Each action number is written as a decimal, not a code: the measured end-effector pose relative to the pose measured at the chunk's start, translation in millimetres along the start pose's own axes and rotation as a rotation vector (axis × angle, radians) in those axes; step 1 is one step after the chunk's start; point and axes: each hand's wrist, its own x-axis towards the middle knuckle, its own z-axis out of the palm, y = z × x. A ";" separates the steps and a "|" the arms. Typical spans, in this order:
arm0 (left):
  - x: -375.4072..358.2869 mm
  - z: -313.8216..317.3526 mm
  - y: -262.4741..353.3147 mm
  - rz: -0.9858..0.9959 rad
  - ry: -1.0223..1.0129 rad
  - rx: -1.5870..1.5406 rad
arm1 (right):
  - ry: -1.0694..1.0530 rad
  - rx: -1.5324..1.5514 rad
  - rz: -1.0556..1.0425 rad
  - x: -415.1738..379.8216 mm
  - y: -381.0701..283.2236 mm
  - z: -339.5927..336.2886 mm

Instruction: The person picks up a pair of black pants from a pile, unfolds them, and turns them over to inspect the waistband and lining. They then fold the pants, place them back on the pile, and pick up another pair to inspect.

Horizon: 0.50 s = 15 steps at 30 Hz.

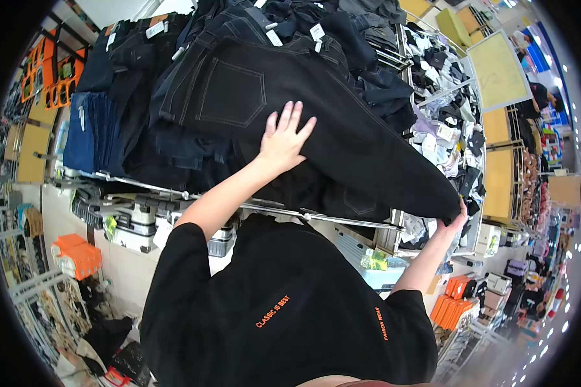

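A pair of black jeans [342,109] with pale stitching and a back pocket lies across a heap of dark denim [193,148]. My left hand [284,138] rests flat on the jeans just right of the pocket, fingers spread. At the right end, my right hand [455,218] grips the hem of the leg, its thumb at the edge and the other fingers partly hidden. White tags [274,38] hang among the garments behind the waistband.
Folded blue jeans [93,132] are stacked at the left. A metal rail [271,208] runs along the near edge. On the right stands a bin of small black and white items [436,77] with a yellowish board [500,71]. Orange boxes [76,256] sit lower left.
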 end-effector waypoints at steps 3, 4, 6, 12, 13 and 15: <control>23.6 13.2 2.8 0.057 0.067 0.030 | 0.277 -0.095 -0.170 -21.8 -16.7 1.6; 29.1 18.7 4.5 0.062 0.078 -0.033 | 0.325 -0.114 -0.185 -26.2 -25.1 -3.0; 35.4 15.9 -0.8 0.074 -0.019 -0.081 | 0.324 -0.139 -0.187 -29.4 -33.7 -8.6; 60.7 -25.6 -52.2 0.364 -0.163 -0.584 | 0.338 -0.266 -0.059 -15.7 -27.1 -37.9; 82.2 -45.2 -63.5 0.319 -0.221 -0.514 | 0.302 -0.237 -0.047 -23.4 -21.8 -32.9; 113.1 -30.0 -91.2 0.173 -0.073 -0.326 | 0.457 -0.257 -0.123 -27.4 -16.7 -33.4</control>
